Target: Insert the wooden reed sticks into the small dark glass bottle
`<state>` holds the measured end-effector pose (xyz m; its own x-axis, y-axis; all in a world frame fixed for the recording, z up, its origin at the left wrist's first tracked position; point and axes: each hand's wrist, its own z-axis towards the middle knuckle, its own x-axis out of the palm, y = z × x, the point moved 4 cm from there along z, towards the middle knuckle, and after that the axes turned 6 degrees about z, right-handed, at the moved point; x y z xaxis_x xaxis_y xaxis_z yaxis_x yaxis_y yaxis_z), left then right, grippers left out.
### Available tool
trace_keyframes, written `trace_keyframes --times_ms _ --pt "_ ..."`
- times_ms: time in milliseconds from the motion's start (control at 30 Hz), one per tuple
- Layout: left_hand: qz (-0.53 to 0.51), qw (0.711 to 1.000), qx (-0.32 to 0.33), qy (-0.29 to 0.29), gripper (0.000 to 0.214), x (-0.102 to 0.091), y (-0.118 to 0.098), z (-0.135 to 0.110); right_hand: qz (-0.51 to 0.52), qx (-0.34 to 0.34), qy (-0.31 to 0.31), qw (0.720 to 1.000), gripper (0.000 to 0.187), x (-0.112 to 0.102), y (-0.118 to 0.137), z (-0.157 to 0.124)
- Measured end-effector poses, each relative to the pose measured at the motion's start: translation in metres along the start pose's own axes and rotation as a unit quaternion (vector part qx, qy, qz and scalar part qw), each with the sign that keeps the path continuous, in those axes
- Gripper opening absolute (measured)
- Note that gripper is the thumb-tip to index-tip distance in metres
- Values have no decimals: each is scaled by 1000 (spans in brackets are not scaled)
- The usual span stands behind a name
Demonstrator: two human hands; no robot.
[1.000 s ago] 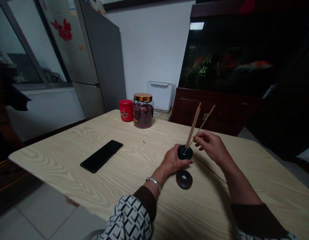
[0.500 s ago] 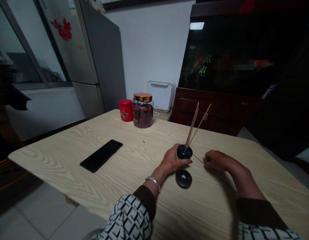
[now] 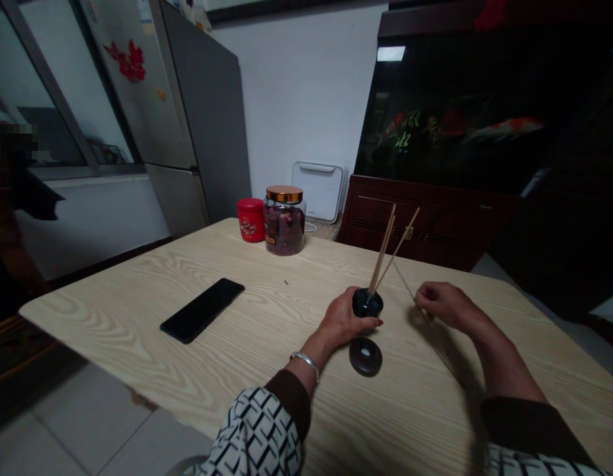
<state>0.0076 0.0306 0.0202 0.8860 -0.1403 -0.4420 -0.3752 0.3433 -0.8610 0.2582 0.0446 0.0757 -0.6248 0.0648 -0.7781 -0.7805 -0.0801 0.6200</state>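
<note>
Held stick (image 3: 407,284) (thin, tan) has tilted steeper; bottle (image 3: 368,304) dark, glossy.

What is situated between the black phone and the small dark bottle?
The head view shows tabletop, then the left hand, which holds the bottle.

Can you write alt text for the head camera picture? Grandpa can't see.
A person's left hand grips a dark little bottle with thin sticks poking up, while the right hand holds another stick. On the wooden table are a dark round piece, a phone, a red tub and a glass jar.
</note>
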Motion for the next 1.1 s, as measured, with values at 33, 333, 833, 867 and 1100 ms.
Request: trace_keyframes --times_ms 33,333,833,867,1100 --pt "-2 1000 2 0 70 0 0 0 47 -8 -51 998 8 -9 2 0" --pt "3 1000 -2 1 69 0 -1 0 490 -87 -357 790 31 -52 40 -19" --pt "-2 1000 3 -1 69 0 -1 -1 398 -196 -341 829 22 -24 103 -29" --pt "-1 1000 5 -2 69 0 -1 -1 386 -194 -332 838 21 -22 105 -29" --pt "2 1000 15 -4 68 0 -1 0 344 -174 -258 886 23 1 111 -25"
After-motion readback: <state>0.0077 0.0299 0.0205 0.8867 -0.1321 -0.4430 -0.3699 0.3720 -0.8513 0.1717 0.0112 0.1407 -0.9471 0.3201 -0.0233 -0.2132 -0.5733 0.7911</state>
